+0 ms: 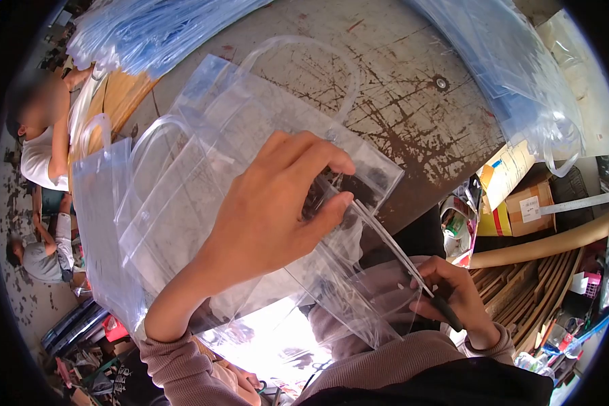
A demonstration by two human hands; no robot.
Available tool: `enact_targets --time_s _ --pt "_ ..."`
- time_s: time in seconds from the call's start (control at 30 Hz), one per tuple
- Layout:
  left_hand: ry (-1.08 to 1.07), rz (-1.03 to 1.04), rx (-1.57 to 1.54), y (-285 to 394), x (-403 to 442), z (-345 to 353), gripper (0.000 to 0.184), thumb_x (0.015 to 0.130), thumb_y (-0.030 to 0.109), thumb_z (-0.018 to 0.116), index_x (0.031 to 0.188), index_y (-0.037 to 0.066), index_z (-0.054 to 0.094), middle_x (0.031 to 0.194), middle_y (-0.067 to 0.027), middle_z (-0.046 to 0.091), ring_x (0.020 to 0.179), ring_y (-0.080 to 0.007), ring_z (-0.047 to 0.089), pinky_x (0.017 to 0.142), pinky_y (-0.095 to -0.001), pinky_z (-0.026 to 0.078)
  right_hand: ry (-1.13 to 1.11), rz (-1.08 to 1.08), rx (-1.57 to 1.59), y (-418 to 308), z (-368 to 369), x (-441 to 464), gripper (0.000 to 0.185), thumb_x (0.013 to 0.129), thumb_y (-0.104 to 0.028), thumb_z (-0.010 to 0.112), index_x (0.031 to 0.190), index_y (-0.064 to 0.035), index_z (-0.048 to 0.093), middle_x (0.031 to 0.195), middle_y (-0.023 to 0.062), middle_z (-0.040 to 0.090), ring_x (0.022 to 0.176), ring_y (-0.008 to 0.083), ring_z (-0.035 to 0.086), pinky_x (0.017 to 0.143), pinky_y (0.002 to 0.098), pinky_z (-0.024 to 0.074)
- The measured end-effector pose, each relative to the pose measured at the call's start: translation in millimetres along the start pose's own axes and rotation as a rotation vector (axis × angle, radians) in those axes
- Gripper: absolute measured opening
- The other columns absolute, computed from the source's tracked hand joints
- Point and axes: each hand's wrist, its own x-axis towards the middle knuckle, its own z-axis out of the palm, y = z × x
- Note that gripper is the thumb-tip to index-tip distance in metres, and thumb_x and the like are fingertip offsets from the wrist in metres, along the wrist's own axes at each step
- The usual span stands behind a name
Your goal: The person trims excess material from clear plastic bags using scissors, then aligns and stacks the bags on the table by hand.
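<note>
Spreading left hand (pixel 264 203) over a clear plastic tote bag (pixel 271 108), parting thumb and forefinger tips; not revealing any pinch on the film, so leaving grip untold. Closing right hand (pixel 460 291) around the dark handle of a long, thin metal tool (pixel 421 283), angling its far end toward left thumb. Working with hands apart. Calling, by judgement, for a light, steady hold: guiding the tool slowly, steering clear of left fingertips, sparing the clear film from scratches. Probably needing left palm flat on the slippery layers, smoothing slack before applying pressure. Lying near the table's edge, overlapping other clear bags (pixel 108 203), arching a tubular handle loop (pixel 356 78) across a scratched metal tabletop (pixel 413 108). Stacking beyond: bluish plastic film (pixel 162 34) at upper left, clear sheets (pixel 501 61) at upper right. Including, farther out, a cardboard box (pixel 531 203) at right and a white-topped co-worker (pixel 39 159) at left.
</note>
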Motion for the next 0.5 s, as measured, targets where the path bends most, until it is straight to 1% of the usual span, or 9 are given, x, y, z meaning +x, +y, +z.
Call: enact_targets --time_s 0.07,0.13,0.3,0.4,0.5 --pt "0.035 0.032 0.016 -2 1 -2 0.022 0.074 0.007 0.071 0.093 0.006 0.060 0.093 -0.0050 0.058 0.086 -0.0217 0.054 0.068 -0.0306 0.044 -0.014 0.059 0.094 -4 0 1 0.037 0.067 -0.017 0.082 0.092 -0.0019 0.059 0.064 0.0014 0.050 0.053 0.0088 0.046 0.046 0.0228 0.0336" --pt "-0.061 0.074 0.014 -6 2 -7 0.019 0.073 0.007 0.071 0.088 0.005 0.059 0.091 -0.0050 0.056 0.087 -0.0234 0.053 0.069 -0.0329 0.045 -0.013 0.069 0.089 -4 -1 1 0.038 0.067 -0.018 0.082 0.093 -0.0018 0.059 0.064 0.0013 0.051 0.053 0.0082 0.046 0.047 0.0226 0.0335" --pt "-0.073 0.050 -0.004 -10 1 -6 0.015 0.075 0.008 0.070 0.083 0.005 0.058 0.087 -0.0050 0.055 0.084 -0.0224 0.053 0.068 -0.0318 0.045 0.005 0.108 0.009 -15 -3 3 0.042 0.068 -0.019 0.082 0.097 -0.0017 0.058 0.065 0.0013 0.052 0.054 0.0067 0.047 0.048 0.0224 0.0337" --pt "-0.067 0.024 -0.019 -10 1 -5 0.013 0.076 0.008 0.070 0.083 0.004 0.059 0.086 -0.0048 0.056 0.083 -0.0211 0.053 0.067 -0.0305 0.047 -0.022 0.116 -0.020 -14 -4 5 0.042 0.068 -0.015 0.080 0.099 -0.0019 0.056 0.065 0.0018 0.053 0.054 0.0071 0.048 0.049 0.0225 0.0346" --pt "-0.067 0.000 -0.019 -9 1 -4 0.013 0.076 0.009 0.070 0.084 0.004 0.060 0.085 -0.0046 0.057 0.083 -0.0203 0.054 0.066 -0.0296 0.048 -0.034 0.061 -0.024 -16 -2 9 0.039 0.069 -0.012 0.077 0.100 -0.0021 0.055 0.065 0.0025 0.053 0.054 0.0070 0.048 0.050 0.0225 0.0349"
